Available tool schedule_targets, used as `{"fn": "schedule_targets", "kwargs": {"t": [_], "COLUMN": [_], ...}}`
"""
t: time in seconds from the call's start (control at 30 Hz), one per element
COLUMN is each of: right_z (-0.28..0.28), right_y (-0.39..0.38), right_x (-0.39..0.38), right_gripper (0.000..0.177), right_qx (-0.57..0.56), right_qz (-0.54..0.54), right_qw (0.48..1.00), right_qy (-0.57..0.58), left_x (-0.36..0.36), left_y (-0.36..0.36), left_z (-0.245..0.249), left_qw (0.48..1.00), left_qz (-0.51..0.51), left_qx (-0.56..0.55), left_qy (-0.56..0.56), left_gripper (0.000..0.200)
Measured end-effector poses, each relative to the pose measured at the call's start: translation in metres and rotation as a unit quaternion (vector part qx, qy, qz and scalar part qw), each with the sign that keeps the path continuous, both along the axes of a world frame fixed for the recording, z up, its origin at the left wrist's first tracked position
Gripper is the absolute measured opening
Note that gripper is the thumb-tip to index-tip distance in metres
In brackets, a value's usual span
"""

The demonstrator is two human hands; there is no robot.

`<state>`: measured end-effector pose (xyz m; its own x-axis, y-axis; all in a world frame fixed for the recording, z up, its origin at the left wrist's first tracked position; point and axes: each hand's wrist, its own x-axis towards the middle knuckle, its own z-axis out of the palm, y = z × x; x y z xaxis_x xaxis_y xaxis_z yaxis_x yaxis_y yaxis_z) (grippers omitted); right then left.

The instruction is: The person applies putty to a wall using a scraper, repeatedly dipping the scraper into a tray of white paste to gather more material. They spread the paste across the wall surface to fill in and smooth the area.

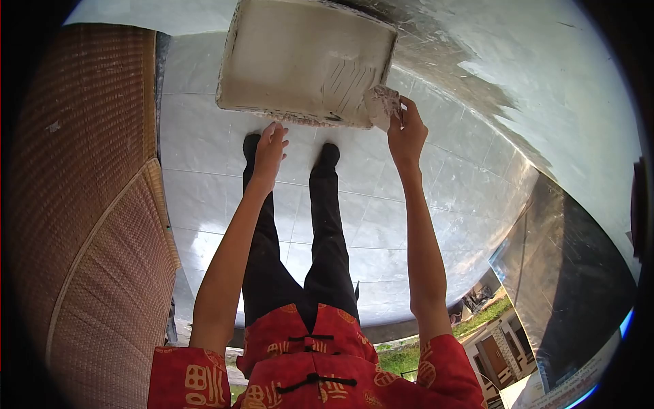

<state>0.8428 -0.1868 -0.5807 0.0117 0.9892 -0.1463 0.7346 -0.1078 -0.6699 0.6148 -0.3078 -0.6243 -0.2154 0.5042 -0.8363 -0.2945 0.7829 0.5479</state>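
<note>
A shallow paint tray (300, 41) with pale beige paint lies ahead of my feet, its near rim crusted with dried drips. Slanted ridges show through the paint at its right side. My right hand (409, 136) grips a paint-crusted, flat pale piece (383, 105) between thumb and fingers, over the tray's near right corner; its exact kind is unclear. My left hand (272, 146) is open, fingers slightly apart, with the fingertips right by the tray's near rim. Nothing shows in that hand.
Grey floor tiles (293, 218) lie under my shoes. A woven brown mat wall (88, 136) rises on the left. On the right a partly painted wall (545, 75) curves in, with a dark panel (579, 252) below it. Grass and a building show behind me.
</note>
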Motion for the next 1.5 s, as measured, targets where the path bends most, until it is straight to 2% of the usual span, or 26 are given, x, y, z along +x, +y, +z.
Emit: {"fn": "schedule_targets", "kwargs": {"t": [0.1, 0.17, 0.6, 0.8, 0.87, 0.9, 0.97, 1.33, 1.5], "right_z": [-0.013, -0.017, -0.022, -0.028, -0.028, -0.029, -0.030, -0.032, -0.035], "right_y": [0.010, 0.014, 0.013, 0.008, 0.007, 0.007, 0.010, 0.023, 0.028], "right_x": [-0.008, -0.014, -0.015, -0.016, -0.015, -0.016, -0.017, -0.030, -0.044], "right_gripper": [0.032, 0.031, 0.028, 0.029, 0.029, 0.030, 0.030, 0.036, 0.039], "right_qx": [0.026, -0.010, -0.049, -0.039, -0.036, -0.033, -0.040, -0.056, -0.062], "right_qz": [0.062, 0.113, 0.190, 0.190, 0.195, 0.200, 0.211, 0.239, 0.258], "right_qw": [0.998, 0.993, 0.978, 0.978, 0.977, 0.976, 0.973, 0.967, 0.958], "right_qy": [-0.005, -0.020, -0.067, -0.079, -0.077, -0.073, -0.079, -0.072, -0.105], "left_x": [-0.001, -0.004, -0.003, -0.002, -0.002, -0.002, 0.000, 0.017, 0.018], "left_y": [0.012, 0.015, 0.016, 0.016, 0.016, 0.017, 0.019, 0.031, 0.032], "left_z": [-0.017, -0.025, -0.045, -0.046, -0.048, -0.049, -0.049, -0.036, -0.034], "left_qw": [0.998, 0.994, 0.984, 0.986, 0.974, 0.974, 0.951, 0.941, 0.939], "left_qz": [0.034, 0.072, 0.129, 0.126, 0.161, 0.161, 0.227, 0.288, 0.293], "left_qx": [0.013, 0.029, 0.044, 0.050, 0.072, 0.072, 0.095, 0.102, 0.104], "left_qy": [-0.045, -0.075, -0.113, -0.099, -0.139, -0.139, -0.188, -0.147, -0.148], "left_gripper": [0.073, 0.080, 0.080, 0.070, 0.058, 0.058, 0.047, 0.037, 0.034]}}
